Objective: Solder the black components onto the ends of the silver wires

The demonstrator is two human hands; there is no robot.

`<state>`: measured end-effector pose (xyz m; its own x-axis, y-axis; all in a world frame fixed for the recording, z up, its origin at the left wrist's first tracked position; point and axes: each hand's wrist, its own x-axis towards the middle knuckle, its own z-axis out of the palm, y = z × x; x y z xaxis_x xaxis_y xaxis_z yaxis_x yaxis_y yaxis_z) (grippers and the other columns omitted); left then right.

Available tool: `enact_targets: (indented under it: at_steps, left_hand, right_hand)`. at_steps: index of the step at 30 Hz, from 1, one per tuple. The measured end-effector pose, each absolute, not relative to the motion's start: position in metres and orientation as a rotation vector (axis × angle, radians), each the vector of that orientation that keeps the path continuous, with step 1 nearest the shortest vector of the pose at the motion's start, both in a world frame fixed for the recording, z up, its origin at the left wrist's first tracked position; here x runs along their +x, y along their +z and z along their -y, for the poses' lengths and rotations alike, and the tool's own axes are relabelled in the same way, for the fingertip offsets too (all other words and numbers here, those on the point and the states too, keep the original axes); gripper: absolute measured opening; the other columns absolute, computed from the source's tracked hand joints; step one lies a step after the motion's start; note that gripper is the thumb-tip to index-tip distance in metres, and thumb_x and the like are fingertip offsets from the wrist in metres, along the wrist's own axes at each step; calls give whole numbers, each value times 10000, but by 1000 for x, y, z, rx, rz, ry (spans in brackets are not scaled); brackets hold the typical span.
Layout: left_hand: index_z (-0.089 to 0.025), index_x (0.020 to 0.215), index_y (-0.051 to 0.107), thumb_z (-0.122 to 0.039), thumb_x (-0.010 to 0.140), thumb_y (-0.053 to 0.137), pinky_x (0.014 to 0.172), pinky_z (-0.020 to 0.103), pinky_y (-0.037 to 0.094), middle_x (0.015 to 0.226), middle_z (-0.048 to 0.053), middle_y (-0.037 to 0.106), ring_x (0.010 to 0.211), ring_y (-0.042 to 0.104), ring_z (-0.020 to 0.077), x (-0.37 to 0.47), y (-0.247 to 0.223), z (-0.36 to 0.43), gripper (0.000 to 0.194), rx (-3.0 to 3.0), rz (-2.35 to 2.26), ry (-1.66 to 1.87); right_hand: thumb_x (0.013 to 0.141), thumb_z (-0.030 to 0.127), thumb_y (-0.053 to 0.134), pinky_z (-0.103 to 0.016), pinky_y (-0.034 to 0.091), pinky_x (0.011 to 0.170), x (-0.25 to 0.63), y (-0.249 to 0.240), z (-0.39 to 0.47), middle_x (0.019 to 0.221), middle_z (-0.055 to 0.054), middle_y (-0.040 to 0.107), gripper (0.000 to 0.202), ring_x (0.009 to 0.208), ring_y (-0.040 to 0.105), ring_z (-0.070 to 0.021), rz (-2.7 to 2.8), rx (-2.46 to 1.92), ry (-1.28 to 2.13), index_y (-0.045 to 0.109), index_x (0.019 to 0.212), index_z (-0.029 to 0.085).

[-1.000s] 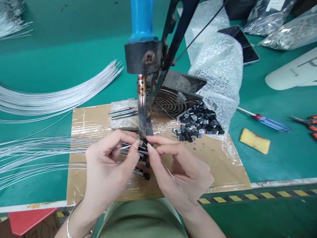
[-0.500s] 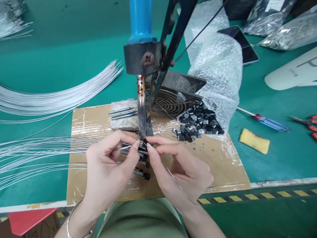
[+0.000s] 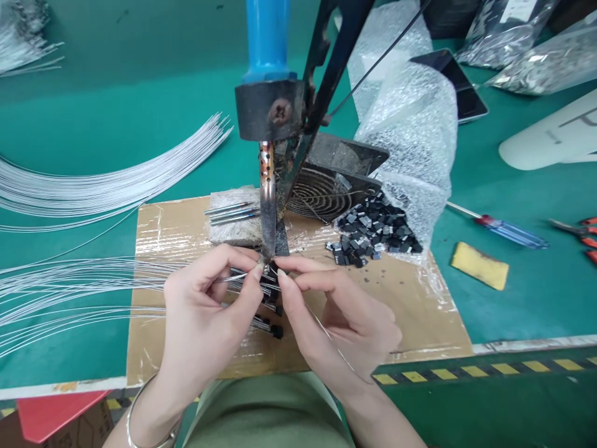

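Between thumb and forefinger of my left hand point(image 3: 209, 320) is the end of a thin wire point(image 3: 236, 277), pinched just under the tip of a soldering iron point(image 3: 267, 218). A black clamp holds the blue-handled iron pointing down. My right hand point(image 3: 345, 317) is closed on a strand of solder wire point(image 3: 329, 335), which trails back across the palm toward the wrist. Its fingertips meet the left ones closely at the iron's tip, so the exact contact is hidden. Below the fingers lie several wires ending in black connectors point(image 3: 276, 331).
Cardboard point(image 3: 415, 311) covers the work spot. Small black connector housings point(image 3: 373, 230) are heaped beside bubble wrap point(image 3: 410, 124). A dark fan point(image 3: 326, 193) stands behind the iron. White wires point(image 3: 116, 180) lie left; a screwdriver point(image 3: 510, 231) and yellow sponge point(image 3: 479, 266) lie right.
Almost nothing differs. The whole view has shifted very slightly; both hands keep their pinch at the iron's tip.
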<state>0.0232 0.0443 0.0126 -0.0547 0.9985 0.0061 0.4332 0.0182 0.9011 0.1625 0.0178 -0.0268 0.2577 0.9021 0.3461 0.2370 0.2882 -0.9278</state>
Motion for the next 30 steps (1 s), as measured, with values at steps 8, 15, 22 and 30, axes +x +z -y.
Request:
enact_targets:
  at_steps: [8, 15, 22, 30]
  left_hand:
    - [-213, 750, 720, -101, 820, 721, 424, 248, 252, 812, -24, 770, 480, 383, 68, 20, 11, -46, 132, 1534, -1589, 912]
    - [-235, 923, 795, -179, 897, 740, 867, 343, 567, 1005, 41, 816, 926, 731, 211, 8, 4, -34, 83, 1762, -1583, 825]
    - [-241, 1053, 778, -281, 935, 752, 1030, 435, 466, 1141, 57, 752, 1126, 665, 288, -54, 9, -50, 128, 2004, -1927, 811]
    - [-162, 1026, 766, -289, 950, 705, 974, 344, 404, 923, 24, 556, 1000, 572, 214, -129, -8, -145, 160, 2103, -2099, 588]
  right_hand:
    - [948, 126, 722, -335, 663, 832, 166, -30, -15, 1022, -54, 837, 109, 940, 811, -208, 1152, -1271, 789, 713, 913, 228]
    - [1005, 400, 647, -349, 628, 671, 218, -47, -17, 739, -24, 716, 289, 684, 725, -188, 727, -1262, 720, 784, 856, 195]
    - [936, 545, 584, -457, 648, 690, 283, -90, -13, 839, -153, 839, 498, 789, 813, -299, 652, -1276, 658, 913, 909, 173]
    - [942, 501, 682, -427, 612, 682, 263, -91, -18, 870, -153, 848, 414, 699, 770, -238, 585, -1311, 606, 902, 819, 173]
